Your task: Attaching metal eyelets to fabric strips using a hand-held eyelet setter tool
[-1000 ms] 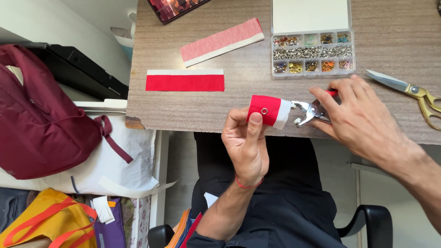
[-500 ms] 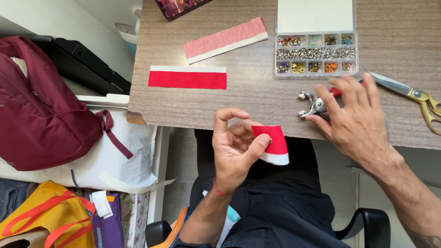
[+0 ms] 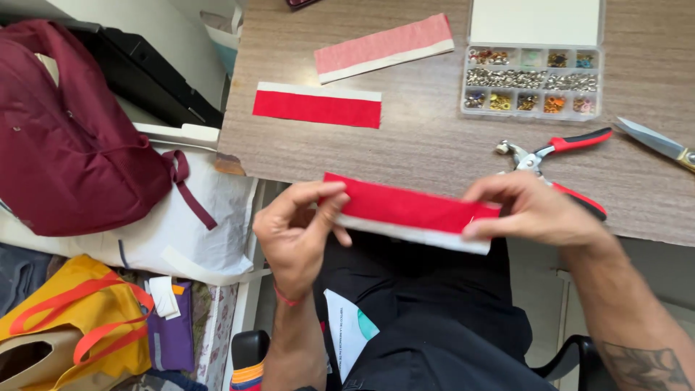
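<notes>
My scissors (image 3: 655, 139) run off the right edge, handles unseen, and the bits in the compartment box (image 3: 532, 81) are too small to tell.

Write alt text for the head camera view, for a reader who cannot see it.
Two bare hands stretch a red fabric strip with a white edge flat between them, the left hand pinching one end and the right hand the other, at the near edge of a wooden table. Behind lie red-handled pliers, a clear compartment box of small metal pieces, and two more fabric strips.
</notes>
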